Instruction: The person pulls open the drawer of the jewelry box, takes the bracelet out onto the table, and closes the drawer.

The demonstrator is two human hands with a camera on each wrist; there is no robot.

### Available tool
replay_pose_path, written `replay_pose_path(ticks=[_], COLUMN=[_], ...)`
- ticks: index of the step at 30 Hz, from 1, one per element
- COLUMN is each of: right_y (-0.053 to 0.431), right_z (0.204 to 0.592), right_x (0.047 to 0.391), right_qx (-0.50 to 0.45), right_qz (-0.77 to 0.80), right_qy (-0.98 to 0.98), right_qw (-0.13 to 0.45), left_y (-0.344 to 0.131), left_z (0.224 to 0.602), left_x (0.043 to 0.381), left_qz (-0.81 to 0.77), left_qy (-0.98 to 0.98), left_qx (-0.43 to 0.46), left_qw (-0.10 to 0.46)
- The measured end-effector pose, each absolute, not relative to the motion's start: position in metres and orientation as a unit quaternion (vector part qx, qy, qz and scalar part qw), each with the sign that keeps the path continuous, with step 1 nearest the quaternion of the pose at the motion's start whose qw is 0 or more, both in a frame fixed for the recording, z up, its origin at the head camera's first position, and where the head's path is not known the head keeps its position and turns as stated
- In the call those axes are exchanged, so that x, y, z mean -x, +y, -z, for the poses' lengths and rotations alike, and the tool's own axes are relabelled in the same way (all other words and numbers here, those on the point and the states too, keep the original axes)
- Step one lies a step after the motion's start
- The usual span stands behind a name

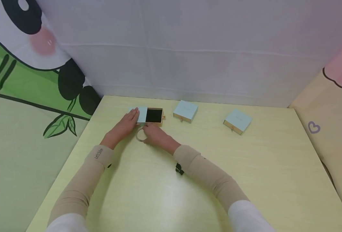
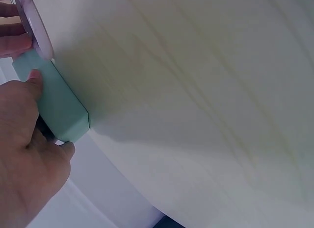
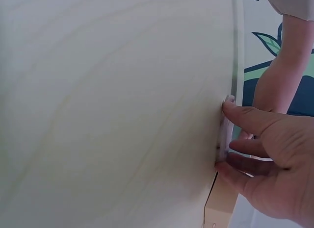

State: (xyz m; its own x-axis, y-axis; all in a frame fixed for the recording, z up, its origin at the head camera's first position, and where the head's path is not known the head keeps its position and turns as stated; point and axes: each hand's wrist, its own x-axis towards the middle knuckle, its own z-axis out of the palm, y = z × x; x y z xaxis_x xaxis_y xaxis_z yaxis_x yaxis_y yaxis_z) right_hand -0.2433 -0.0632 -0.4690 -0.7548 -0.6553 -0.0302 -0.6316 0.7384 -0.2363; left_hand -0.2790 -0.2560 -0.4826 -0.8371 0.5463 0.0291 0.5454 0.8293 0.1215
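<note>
A pale blue drawer-style jewelry box [image 1: 143,114] lies at the back left of the table, its drawer [image 1: 159,124] slid out to the right and showing a black lining. My left hand [image 1: 127,123] grips the box's outer sleeve from the left; the left wrist view shows thumb and fingers on the box [image 2: 63,104]. Just in front of the box, my right hand [image 1: 157,134] holds a pale bangle [image 1: 137,135] upright. Thumb and fingertips pinch the bangle [image 3: 225,132] in the right wrist view. In the left wrist view the bangle [image 2: 38,27] stands close against the box.
Two more pale blue boxes, both closed, lie on the table: one box [image 1: 185,110] right of the open one, another box [image 1: 238,120] farther right. A light wood-toned table [image 1: 165,193] spreads beneath. A pale cloth wall [image 1: 188,71] rises behind its back edge.
</note>
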Motion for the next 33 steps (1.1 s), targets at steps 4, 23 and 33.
replay_pose_path(ticks=[4, 23, 33], right_y=[-0.064, -0.029, 0.007], right_z=[0.471, 0.454, 0.459], right_x=[0.243, 0.260, 0.279], right_qx=[0.333, 0.313, 0.190], right_qz=[0.103, 0.178, 0.193], right_qy=[0.936, 0.931, 0.961], right_qw=[0.043, 0.055, 0.051], left_y=[-0.256, -0.256, -0.253], left_z=[0.483, 0.484, 0.479], left_x=[0.278, 0.280, 0.278], left_qz=[-0.062, -0.061, -0.064], left_qy=[0.956, 0.955, 0.958], left_qx=[-0.287, -0.289, -0.279], left_qw=[-0.002, -0.003, 0.024])
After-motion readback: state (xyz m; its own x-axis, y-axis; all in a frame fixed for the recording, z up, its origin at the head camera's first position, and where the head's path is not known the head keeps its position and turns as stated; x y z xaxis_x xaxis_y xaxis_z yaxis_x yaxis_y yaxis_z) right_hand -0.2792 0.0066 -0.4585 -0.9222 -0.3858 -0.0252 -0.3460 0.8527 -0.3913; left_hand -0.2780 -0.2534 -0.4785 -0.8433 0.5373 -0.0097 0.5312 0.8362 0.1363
